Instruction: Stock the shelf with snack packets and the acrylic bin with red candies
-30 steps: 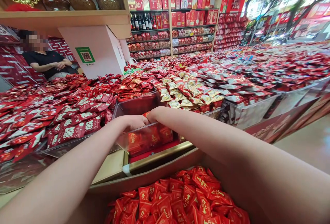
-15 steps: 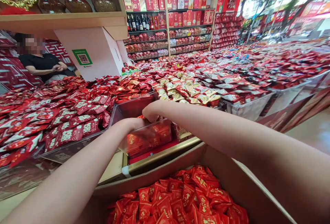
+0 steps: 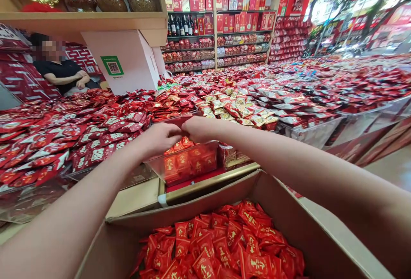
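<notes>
My left hand [image 3: 161, 138] is over the left side of a clear plastic bin [image 3: 157, 168], its thumb and fingers apart and nothing visible between them. Close beside it, my right hand [image 3: 199, 129] hangs over the same bin with its back towards me; its fingers bend down and their tips are hidden. Red wrapped packets with gold lettering [image 3: 183, 163] lie inside the bin, seen through its front wall. Below my forearms, an open cardboard box [image 3: 272, 197] holds many similar red packets [image 3: 205, 249].
Bins heaped with red packets [image 3: 105, 129] stand on the left, gold and red packets [image 3: 231, 103] behind. A white box with a QR code [image 3: 128, 62] stands near a seated person [image 3: 64, 71]. Shelves [image 3: 215, 22] line the back. A gold-edged counter rim [image 3: 208, 184] separates bin and box.
Both hands have risen from inside the clear bin to above it. More of the left hand and of the packets in the bin shows. The view has shifted slightly.
</notes>
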Available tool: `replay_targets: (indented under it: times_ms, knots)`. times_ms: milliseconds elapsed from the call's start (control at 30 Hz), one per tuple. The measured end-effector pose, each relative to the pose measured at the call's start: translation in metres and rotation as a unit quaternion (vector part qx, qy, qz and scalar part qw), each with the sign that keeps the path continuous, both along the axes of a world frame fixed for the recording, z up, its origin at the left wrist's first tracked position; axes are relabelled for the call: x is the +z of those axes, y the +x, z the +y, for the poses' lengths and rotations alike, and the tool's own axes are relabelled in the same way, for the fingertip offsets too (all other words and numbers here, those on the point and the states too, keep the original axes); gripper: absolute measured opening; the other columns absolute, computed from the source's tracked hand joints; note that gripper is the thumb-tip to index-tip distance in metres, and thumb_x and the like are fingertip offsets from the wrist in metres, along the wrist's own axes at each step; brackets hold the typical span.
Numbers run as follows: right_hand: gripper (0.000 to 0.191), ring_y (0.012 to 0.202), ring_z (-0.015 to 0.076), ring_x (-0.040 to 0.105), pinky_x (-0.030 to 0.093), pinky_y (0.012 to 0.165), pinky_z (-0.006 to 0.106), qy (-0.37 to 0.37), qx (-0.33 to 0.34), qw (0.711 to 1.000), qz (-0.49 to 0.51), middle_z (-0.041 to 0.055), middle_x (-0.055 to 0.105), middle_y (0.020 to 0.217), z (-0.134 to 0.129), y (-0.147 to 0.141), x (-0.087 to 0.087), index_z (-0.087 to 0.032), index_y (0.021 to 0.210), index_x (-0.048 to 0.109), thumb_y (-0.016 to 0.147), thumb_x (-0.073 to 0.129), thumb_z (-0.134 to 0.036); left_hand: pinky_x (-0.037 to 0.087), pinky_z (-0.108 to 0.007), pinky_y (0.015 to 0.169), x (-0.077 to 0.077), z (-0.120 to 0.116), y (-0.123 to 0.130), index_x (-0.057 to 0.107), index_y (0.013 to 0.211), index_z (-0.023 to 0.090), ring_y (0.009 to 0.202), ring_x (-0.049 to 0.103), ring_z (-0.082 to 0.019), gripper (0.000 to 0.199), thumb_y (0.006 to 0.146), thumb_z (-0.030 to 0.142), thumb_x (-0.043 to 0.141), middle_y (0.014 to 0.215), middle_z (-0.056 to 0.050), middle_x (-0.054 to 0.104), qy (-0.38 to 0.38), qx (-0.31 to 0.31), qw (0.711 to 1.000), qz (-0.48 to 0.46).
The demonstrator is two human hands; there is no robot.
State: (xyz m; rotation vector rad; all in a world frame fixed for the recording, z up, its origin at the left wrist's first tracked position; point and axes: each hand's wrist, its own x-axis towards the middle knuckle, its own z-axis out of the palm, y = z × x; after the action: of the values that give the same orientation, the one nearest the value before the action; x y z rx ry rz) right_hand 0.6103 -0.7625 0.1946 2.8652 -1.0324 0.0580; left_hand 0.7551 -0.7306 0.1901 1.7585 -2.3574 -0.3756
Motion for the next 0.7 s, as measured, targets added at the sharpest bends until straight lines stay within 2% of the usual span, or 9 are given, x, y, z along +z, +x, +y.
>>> replay_targets:
  times_ms: [67, 100, 167, 200, 267, 333, 400, 533, 700]
  knots:
    - [0.022, 0.076, 0.0157, 0.057, 0.040, 0.065, 0.023, -0.007, 0.039, 0.994, -0.097, 0.0062, 0.064, 0.086, 0.028, -0.020, -0.006, -0.013, 0.090, 0.063, 0.075, 0.046, -0.013, 0.040, -0.025, 0.073, -0.003, 0.043, 0.003, 0.062, 0.091, 0.020, 0.078, 0.056, -0.017, 0.030, 0.075, 0.037, 0.043, 0.089, -0.001, 0.064, -0.204, 0.023, 0.978, 0.038]
    - [0.021, 0.074, 0.0142, 0.057, 0.040, 0.065, 0.022, 0.027, 0.066, 0.989, -0.126, 0.0042, 0.064, 0.085, 0.042, -0.030, -0.014, -0.015, 0.088, 0.063, 0.075, 0.046, -0.015, 0.041, -0.025, 0.070, -0.011, 0.066, 0.005, 0.061, 0.093, 0.021, 0.075, 0.057, -0.016, 0.030, 0.077, 0.037, 0.042, 0.087, -0.001, 0.065, -0.270, 0.040, 0.960, 0.067]
    - [0.019, 0.069, 0.0115, 0.057, 0.040, 0.061, 0.019, 0.168, 0.122, 0.973, -0.099, 0.0008, 0.065, 0.081, 0.066, -0.047, -0.043, -0.019, 0.085, 0.063, 0.075, 0.047, -0.018, 0.043, -0.024, 0.062, -0.039, 0.105, 0.008, 0.060, 0.095, 0.025, 0.064, 0.056, -0.014, 0.026, 0.077, 0.036, 0.044, 0.079, 0.000, 0.066, -0.309, 0.075, 0.944, 0.087]
    - [0.020, 0.067, 0.0111, 0.057, 0.040, 0.060, 0.019, 0.237, 0.139, 0.960, -0.058, 0.0002, 0.065, 0.081, 0.073, -0.052, -0.063, -0.020, 0.085, 0.063, 0.074, 0.047, -0.018, 0.044, -0.024, 0.064, -0.058, 0.119, 0.010, 0.061, 0.094, 0.026, 0.064, 0.057, -0.013, 0.025, 0.077, 0.035, 0.046, 0.080, 0.000, 0.067, -0.279, 0.067, 0.954, 0.088]
    - [0.026, 0.070, 0.0144, 0.059, 0.041, 0.061, 0.022, 0.283, 0.118, 0.952, 0.020, 0.0035, 0.066, 0.083, 0.079, -0.054, -0.108, -0.019, 0.088, 0.064, 0.071, 0.046, -0.013, 0.045, -0.024, 0.073, -0.102, 0.133, 0.014, 0.063, 0.092, 0.025, 0.074, 0.060, -0.015, 0.026, 0.078, 0.035, 0.044, 0.087, -0.001, 0.068, -0.160, -0.005, 0.983, 0.090]
    - [0.030, 0.077, 0.0194, 0.060, 0.041, 0.063, 0.026, 0.294, 0.057, 0.950, 0.087, 0.0086, 0.066, 0.088, 0.076, -0.047, -0.154, -0.017, 0.092, 0.065, 0.069, 0.046, -0.009, 0.044, -0.026, 0.079, -0.141, 0.132, 0.017, 0.063, 0.099, 0.024, 0.084, 0.060, -0.017, 0.031, 0.081, 0.030, 0.039, 0.096, -0.003, 0.068, -0.005, -0.052, 0.995, 0.083]
    - [0.028, 0.081, 0.0226, 0.060, 0.042, 0.064, 0.028, 0.323, 0.006, 0.940, 0.110, 0.0108, 0.065, 0.091, 0.071, -0.036, -0.191, -0.018, 0.093, 0.065, 0.070, 0.050, -0.014, 0.043, -0.031, 0.081, -0.169, 0.124, 0.018, 0.065, 0.097, 0.023, 0.088, 0.059, -0.020, 0.030, 0.078, 0.026, 0.042, 0.096, -0.005, 0.068, 0.086, -0.071, 0.991, 0.081]
    - [0.033, 0.084, 0.0233, 0.059, 0.043, 0.066, 0.027, 0.359, -0.046, 0.929, 0.082, 0.0109, 0.064, 0.094, 0.074, -0.017, -0.236, -0.015, 0.098, 0.064, 0.070, 0.058, -0.033, 0.042, -0.031, 0.084, -0.187, 0.118, 0.022, 0.065, 0.098, 0.022, 0.091, 0.059, -0.019, 0.031, 0.080, 0.026, 0.039, 0.101, -0.006, 0.067, 0.104, -0.029, 0.987, 0.118]
    - [0.033, 0.083, 0.0201, 0.057, 0.042, 0.067, 0.023, 0.377, -0.081, 0.922, 0.047, 0.0080, 0.064, 0.091, 0.074, -0.011, -0.252, -0.014, 0.092, 0.065, 0.063, 0.067, -0.031, 0.045, -0.027, 0.078, -0.195, 0.128, 0.030, 0.067, 0.092, 0.022, 0.084, 0.062, -0.017, 0.026, 0.078, 0.028, 0.045, 0.092, -0.004, 0.070, 0.120, 0.036, 0.977, 0.175]
